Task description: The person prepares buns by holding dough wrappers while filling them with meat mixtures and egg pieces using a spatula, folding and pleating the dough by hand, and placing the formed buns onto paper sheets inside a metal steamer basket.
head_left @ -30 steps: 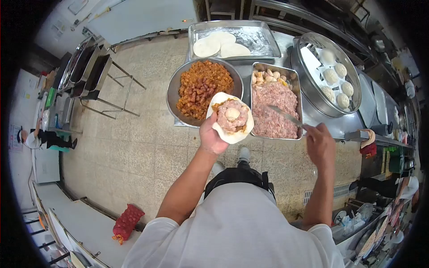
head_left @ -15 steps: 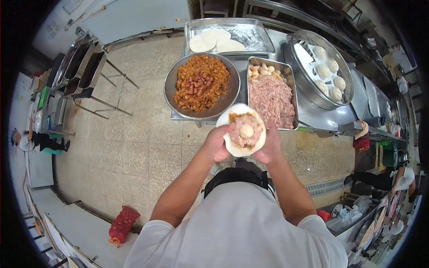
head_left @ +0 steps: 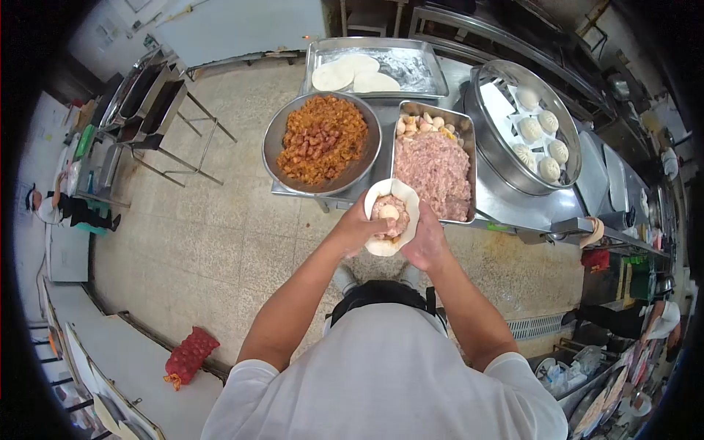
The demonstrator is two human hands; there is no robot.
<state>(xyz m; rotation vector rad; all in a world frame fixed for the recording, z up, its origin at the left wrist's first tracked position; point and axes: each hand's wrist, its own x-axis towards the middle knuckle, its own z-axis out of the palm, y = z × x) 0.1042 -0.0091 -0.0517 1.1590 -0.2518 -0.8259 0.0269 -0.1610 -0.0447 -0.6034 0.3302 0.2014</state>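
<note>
A round dough wrapper (head_left: 409, 204) filled with pink minced meat and a pale round piece on top is held between both hands. My left hand (head_left: 356, 232) grips its left side, the thumb reaching over the rim onto the filling. Against the right side, my right hand (head_left: 428, 243) cups the dough with its fingers curled underneath, partly hidden. Just beyond stand a metal bowl of orange-brown chunky filling (head_left: 323, 139) and a rectangular pan of minced meat (head_left: 433, 169), with pale round pieces (head_left: 429, 123) at its far end.
A floured tray (head_left: 418, 66) holds flat dough rounds (head_left: 334, 75). To the right, a round steamer (head_left: 480, 158) contains several pleated buns (head_left: 529, 129). A red net sack (head_left: 192, 358) lies at lower left. People stand at far left (head_left: 51, 209) and far right (head_left: 664, 320).
The filled wrapper has shifted slightly left and its rim is drawn up more around the filling. My left thumb now lies over the filling, and both hands hold the dough closer.
</note>
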